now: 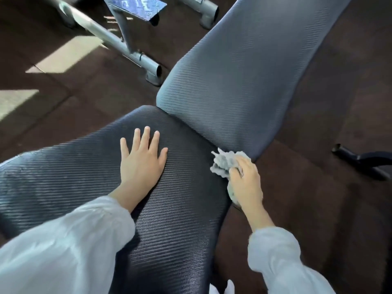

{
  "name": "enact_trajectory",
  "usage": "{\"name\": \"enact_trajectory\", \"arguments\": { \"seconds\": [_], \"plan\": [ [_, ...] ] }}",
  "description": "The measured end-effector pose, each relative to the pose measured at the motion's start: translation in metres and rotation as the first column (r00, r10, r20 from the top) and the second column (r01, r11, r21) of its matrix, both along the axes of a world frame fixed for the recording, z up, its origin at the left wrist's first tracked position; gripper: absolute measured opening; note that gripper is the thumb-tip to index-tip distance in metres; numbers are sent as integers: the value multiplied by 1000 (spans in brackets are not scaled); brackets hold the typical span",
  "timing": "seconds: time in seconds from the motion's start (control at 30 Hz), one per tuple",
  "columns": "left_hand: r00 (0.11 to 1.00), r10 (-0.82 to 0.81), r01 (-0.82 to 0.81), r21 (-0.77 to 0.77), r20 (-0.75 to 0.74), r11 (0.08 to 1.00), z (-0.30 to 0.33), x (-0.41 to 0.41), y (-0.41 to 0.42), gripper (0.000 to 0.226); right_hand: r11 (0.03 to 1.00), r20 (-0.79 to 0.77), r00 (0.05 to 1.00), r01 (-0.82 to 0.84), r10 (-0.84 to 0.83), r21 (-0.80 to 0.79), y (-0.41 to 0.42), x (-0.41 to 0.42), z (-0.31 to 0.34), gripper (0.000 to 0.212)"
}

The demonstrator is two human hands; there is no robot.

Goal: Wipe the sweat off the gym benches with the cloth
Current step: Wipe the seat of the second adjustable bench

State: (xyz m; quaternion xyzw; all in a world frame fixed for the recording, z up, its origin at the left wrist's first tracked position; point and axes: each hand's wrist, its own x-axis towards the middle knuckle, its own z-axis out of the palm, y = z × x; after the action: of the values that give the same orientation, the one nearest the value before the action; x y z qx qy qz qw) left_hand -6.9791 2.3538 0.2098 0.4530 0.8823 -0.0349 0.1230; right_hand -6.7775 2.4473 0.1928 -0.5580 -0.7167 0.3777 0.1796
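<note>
A gym bench with ribbed dark padding fills the view: the seat pad (174, 209) lies near me and the backrest pad (244, 71) slopes away to the upper right. My left hand (141, 159) rests flat on the seat pad, fingers straight and spread. My right hand (247, 181) grips a crumpled grey cloth (222, 163) at the seat's right edge, close to the gap between the two pads. Part of the cloth is hidden under my right hand.
A grey metal frame of another machine (127, 52) stands on the dark rubber floor (318, 187) at the upper left, beside the bench. A black foot of some equipment (360, 160) lies on the floor at the right.
</note>
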Motion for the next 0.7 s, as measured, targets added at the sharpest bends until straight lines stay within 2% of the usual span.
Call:
{"name": "enact_trajectory", "arguments": {
  "seconds": [0.03, 0.07, 0.13, 0.23, 0.3, 0.37, 0.43, 0.5, 0.57, 0.63, 0.7],
  "plan": [
    [1000, 1, -1, 1, -2, 1000, -1, 0, 1, 56, 999, 12, 999, -44, 44, -31, 13, -14, 2, 25],
    [1000, 5, -5, 11, 4, 1000, -1, 1, 1, 56, 993, 7, 993, -116, 116, 3, 20, -25, 5, 22],
    [1000, 18, -18, 36, 14, 999, -2, 1, 1, 56, 952, 8, 956, -291, 292, 89, 9, -35, 10, 30],
    [1000, 23, -23, 24, 7, 999, -2, 1, 1, 56, 829, -39, 834, -540, 550, 145, -48, -11, 22, 37],
    [1000, 17, -17, 22, 6, 1000, -1, 2, 1, 56, 776, -103, 773, -605, 626, 176, -71, 15, 22, 37],
    [1000, 14, -15, 21, 10, 1000, 0, 2, 1, 56, 797, -142, 791, -558, 595, 232, -63, 33, 13, 37],
    [1000, 15, -15, 13, 12, 1000, 0, 2, 1, 56, 891, -131, 900, -375, 416, 255, -38, 33, 1, 36],
    [1000, 14, -14, 8, 1, 1000, -1, 2, 1, 56, 984, -136, 979, -134, 149, 118, -6, 17, -5, 37],
    [1000, 10, -10, 10, -6, 1000, -2, 2, 1, 56, 997, -114, 993, -4, -5, -78, 14, 3, -11, 34],
    [1000, 11, -11, 16, -4, 1000, -2, 2, 0, 56, 999, -81, 996, -44, 44, 6, 5, 4, -7, 37],
    [1000, 15, -15, 20, -5, 1000, -1, 2, 0, 56, 965, -76, 974, -197, 212, 171, -30, 22, -1, 37]
  ]
}}
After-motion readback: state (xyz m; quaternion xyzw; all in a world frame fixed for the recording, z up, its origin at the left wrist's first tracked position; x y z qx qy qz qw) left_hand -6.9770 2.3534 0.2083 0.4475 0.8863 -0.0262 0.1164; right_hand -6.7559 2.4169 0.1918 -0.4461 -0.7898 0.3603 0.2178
